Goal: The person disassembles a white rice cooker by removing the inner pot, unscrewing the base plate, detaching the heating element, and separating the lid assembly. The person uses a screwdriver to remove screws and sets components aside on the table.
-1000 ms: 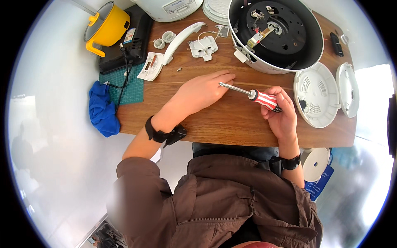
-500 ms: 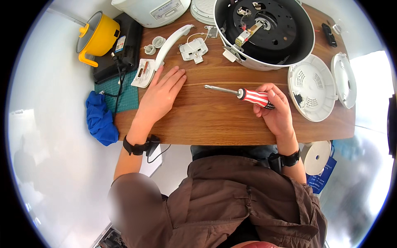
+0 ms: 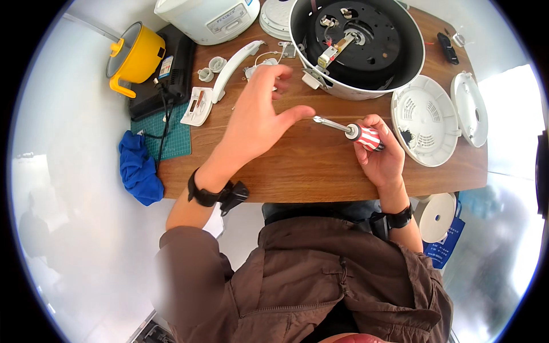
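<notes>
Red-and-white screwdriver [image 3: 366, 137] sits clamped in right hand [image 3: 385, 159]; left hand [image 3: 256, 119], thumb and fingers apart, left of screwdriver; pot [image 3: 349, 91] beyond screwdriver.

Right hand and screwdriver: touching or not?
Touching. The head view shows the right hand gripping the screwdriver by its red-and-white striped end.

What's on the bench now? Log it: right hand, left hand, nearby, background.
right hand: gripping red-and-white striped screwdriver by its handle, shaft pointing left
left hand: raised, nothing visible in grasp, thumb near screwdriver tip; contact unclear
nearby: curved white handle, white round shell with black interior, vented white cover
background: yellow pot, blue cloth, green mat
</notes>
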Motion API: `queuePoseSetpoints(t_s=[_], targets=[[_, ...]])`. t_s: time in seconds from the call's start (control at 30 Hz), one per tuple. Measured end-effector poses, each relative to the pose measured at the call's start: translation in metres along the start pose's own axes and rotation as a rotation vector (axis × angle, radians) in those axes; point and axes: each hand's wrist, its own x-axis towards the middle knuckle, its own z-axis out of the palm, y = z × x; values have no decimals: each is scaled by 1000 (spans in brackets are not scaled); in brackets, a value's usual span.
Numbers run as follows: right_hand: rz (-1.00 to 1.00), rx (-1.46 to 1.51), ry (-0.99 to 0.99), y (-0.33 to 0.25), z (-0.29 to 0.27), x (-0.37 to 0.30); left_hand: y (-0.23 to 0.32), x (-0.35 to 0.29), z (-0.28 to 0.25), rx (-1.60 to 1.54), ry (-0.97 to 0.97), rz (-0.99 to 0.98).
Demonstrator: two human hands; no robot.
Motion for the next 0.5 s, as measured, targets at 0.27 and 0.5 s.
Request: queuePoseSetpoints(t_s=[0.27, 0.5], targets=[[-47, 6, 97, 0, 2, -1, 10, 29, 31, -155, 54, -222], [-45, 44, 88, 0, 4, 0, -15, 29, 47, -479, 80, -127]])
